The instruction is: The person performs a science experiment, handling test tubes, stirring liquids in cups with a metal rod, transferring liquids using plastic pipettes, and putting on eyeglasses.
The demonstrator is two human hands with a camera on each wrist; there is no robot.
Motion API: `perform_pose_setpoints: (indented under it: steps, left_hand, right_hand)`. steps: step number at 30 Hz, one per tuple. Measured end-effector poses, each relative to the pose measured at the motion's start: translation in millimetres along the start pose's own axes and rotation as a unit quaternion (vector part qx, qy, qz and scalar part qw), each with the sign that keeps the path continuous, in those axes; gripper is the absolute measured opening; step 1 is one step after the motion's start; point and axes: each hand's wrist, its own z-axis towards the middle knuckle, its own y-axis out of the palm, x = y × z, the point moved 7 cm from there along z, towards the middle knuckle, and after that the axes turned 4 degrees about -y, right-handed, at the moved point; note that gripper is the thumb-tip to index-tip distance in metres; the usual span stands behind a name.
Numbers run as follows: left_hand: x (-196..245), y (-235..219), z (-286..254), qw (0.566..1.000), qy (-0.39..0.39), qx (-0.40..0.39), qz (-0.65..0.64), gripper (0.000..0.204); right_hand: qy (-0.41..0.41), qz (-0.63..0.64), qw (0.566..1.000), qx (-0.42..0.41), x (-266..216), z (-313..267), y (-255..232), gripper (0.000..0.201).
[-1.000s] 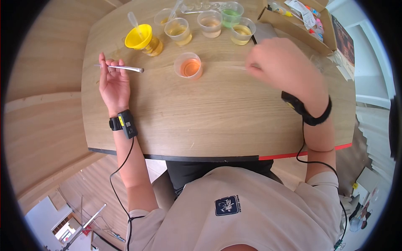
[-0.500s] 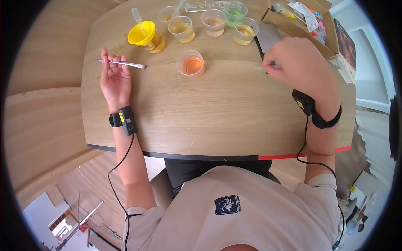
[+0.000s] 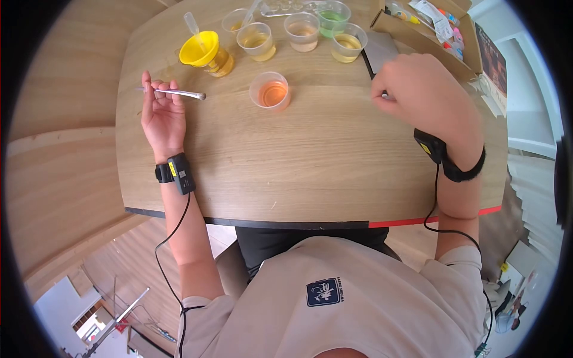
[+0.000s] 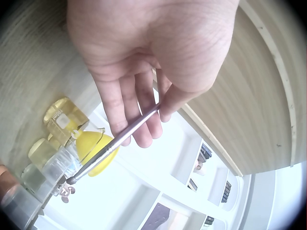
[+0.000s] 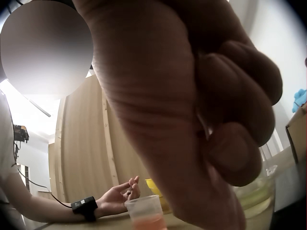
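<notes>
A slim brush (image 3: 190, 93) with a silver shaft and small dark tip is held by my left hand (image 3: 164, 116), palm up at the table's left. In the left wrist view the brush (image 4: 112, 143) lies across the fingertips, pinched by the thumb. My right hand (image 3: 424, 89) is curled over the table's right side, gripping a small, thin, pale thing (image 3: 385, 95) mostly hidden in the fingers; its kind I cannot tell. Between the hands stands a clear plastic cup (image 3: 270, 90) of orange liquid. A yellow funnel (image 3: 199, 49) sits in a beaker (image 3: 219, 64) of amber liquid, a plastic dropper (image 3: 191, 22) standing in it.
Several clear cups with yellowish, pinkish and green liquid (image 3: 333, 19) stand at the back. Behind them lies a clear tray (image 3: 286, 8). A cardboard box (image 3: 427, 39) of small bottles is at the back right, beside a dark flat object (image 3: 382, 52).
My right hand has moved right, from blurred to steadier. A thin pale streak left of its fingers no longer shows. My left hand keeps the brush in nearly the same place.
</notes>
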Motion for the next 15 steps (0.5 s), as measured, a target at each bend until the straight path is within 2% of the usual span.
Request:
perform_pose_setpoints:
  steps: [1,3,7,9,12,15]
  left_hand:
    - [0,1,0,1.000,0.004,0.013,0.008,0.037]
    - [0,-1,0,1.000,0.008,0.025,0.016,0.038]
    - [1,-3,1,1.000,0.006,0.018,0.010,0.037]
    - [1,-3,1,1.000,0.005,0.017,0.010,0.037]
    - [0,-1,1,1.000,0.008,0.022,0.008,0.038]
    - [0,1,0,0.999,0.009,0.026,0.021,0.038]
  right_hand:
    - [-0.002,-0.001,1.000,-0.001,-3,1,0,0.006]
    - [-0.036,0.080,0.993,0.082,-19,5,-7,0.009]
    - [-0.047,0.058,0.996,0.056,-32,16,11,0.013]
    - [-0.055,0.004,0.998,0.021,-40,18,20,0.014]
    - [-0.048,0.038,0.996,0.065,-27,1,6,0.011]
    - [-0.005,0.005,0.999,0.038,-13,-7,-2,0.010]
